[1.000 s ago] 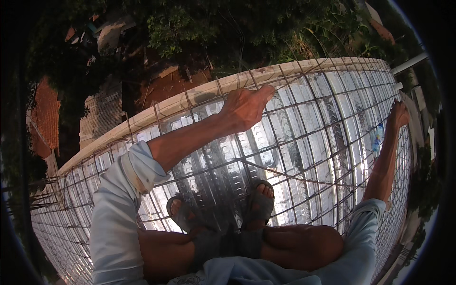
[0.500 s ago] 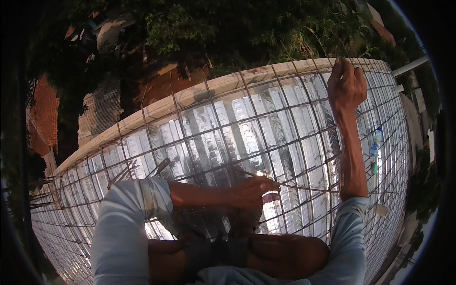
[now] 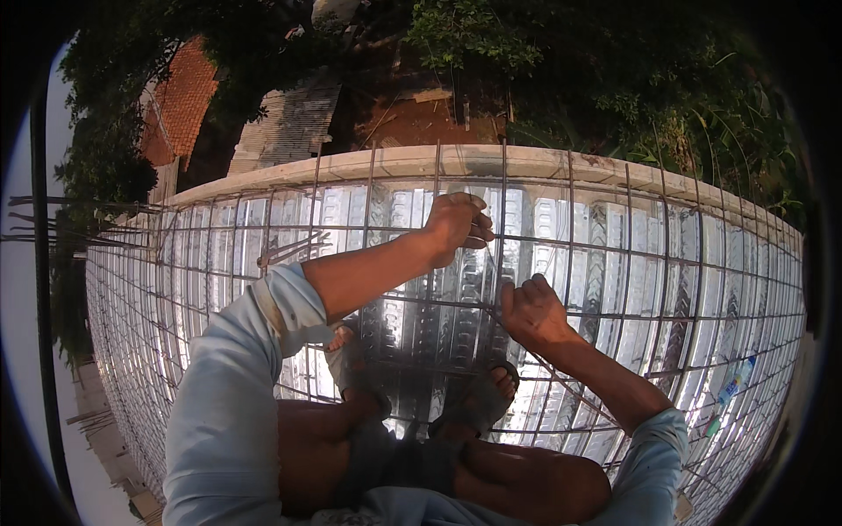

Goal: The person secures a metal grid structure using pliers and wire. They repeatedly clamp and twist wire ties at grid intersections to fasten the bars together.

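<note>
A rusty steel rebar mesh (image 3: 599,316) lies over shiny ribbed metal decking (image 3: 544,228). My left hand (image 3: 456,230) is closed at a bar crossing in the middle, its fingers curled and pressed together. To its lower right my right hand (image 3: 535,311) is also closed, just above a bar. A thin wire-like strand seems to run between the two hands, but what each grips is too small or hidden to tell. A long thin rod (image 3: 574,386) runs slantwise under my right forearm.
My sandalled feet stand on the mesh, below my hands. A pale concrete edge (image 3: 517,160) borders the far side, with rooftops (image 3: 289,127) and trees lower down beyond it. A plastic bottle (image 3: 737,381) lies at the right. Bar ends (image 3: 39,219) jut out at the far left.
My right hand has come down from the far edge to the middle. My left hand has moved up and forward from near my knees. The view has turned.
</note>
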Available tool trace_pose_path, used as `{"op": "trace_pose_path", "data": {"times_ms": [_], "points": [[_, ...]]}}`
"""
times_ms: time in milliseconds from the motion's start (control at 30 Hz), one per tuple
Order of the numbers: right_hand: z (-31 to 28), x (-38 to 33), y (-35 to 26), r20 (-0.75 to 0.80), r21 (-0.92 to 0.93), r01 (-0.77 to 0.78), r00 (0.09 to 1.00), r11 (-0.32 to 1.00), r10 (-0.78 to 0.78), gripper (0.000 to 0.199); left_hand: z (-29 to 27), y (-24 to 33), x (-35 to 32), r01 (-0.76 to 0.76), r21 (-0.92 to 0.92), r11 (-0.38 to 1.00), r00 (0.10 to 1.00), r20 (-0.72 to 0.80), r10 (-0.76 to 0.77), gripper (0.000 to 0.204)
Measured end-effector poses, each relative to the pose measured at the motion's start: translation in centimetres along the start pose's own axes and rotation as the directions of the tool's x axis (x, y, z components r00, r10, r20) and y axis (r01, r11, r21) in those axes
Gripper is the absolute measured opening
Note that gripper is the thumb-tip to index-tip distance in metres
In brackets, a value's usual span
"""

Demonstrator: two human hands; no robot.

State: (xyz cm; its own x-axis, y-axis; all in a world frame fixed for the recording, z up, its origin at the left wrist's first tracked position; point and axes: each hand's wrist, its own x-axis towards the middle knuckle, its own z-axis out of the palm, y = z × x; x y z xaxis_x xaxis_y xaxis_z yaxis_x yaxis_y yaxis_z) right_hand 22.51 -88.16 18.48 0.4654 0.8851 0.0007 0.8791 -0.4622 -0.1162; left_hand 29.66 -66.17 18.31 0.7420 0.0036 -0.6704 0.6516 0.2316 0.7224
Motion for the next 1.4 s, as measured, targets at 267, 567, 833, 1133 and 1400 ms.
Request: {"op": "trace_pose_path", "data": {"times_ms": [267,567,833,1133,1400], "points": [[1.1,0.7,-3.8,-0.054,0.041,0.265,0.963,0.963,-0.263,0.038,-9.0,3.2,-2.6,-0.083,0.054,0.995,0.918,-0.385,0.098,0.012],[2.9,-4.3,-4.6,0.061,0.109,0.181,0.980,0.977,-0.189,0.054,-9.5,7.3,-5.3,-0.211,0.098,0.973,0.931,-0.283,0.231,0.019],[1.8,-6.3,-8.7,0.516,0.433,-0.301,0.855,0.850,0.040,0.027,-3.7,7.1,-3.5,-0.185,0.116,0.976,0.982,0.073,0.177,0.025],[-12.9,0.5,2.8,-0.002,0.639,-0.552,0.695,0.535,0.719,0.054,2.9,4.9,-2.6,-0.258,0.124,0.958,0.887,0.423,0.184,0.033],[-17.1,5.5,7.9,-0.249,0.412,-0.605,0.645,0.681,0.723,0.059,3.8,7.6,-2.9,-0.281,0.072,0.957,0.817,0.542,0.199,0.034]]}}
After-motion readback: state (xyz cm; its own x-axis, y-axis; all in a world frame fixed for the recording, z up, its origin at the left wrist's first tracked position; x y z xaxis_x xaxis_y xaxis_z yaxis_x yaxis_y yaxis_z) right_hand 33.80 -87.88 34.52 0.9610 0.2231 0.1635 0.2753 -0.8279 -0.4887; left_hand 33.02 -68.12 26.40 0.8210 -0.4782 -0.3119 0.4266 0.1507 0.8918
